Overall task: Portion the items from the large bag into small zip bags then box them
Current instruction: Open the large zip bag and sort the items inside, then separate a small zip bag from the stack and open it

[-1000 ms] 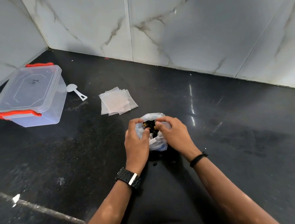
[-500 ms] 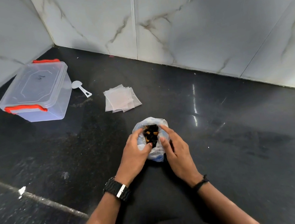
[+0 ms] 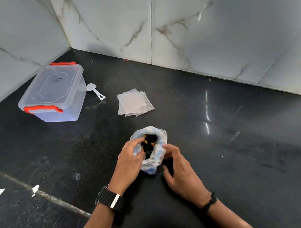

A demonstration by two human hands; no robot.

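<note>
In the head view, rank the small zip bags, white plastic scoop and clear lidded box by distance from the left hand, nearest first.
1. Stack of small clear zip bags, ahead of the left hand.
2. White plastic scoop, farther ahead-left.
3. Clear plastic box with orange latches, far left; its near corner roughly ties with the scoop.

A dark handwritten mark sits on the clear lid of the plastic storage box [image 3: 53, 93] at far left; its strokes resemble a "7" followed by a short curved stroke but cannot be read with certainty. No other writing is legible.
</note>
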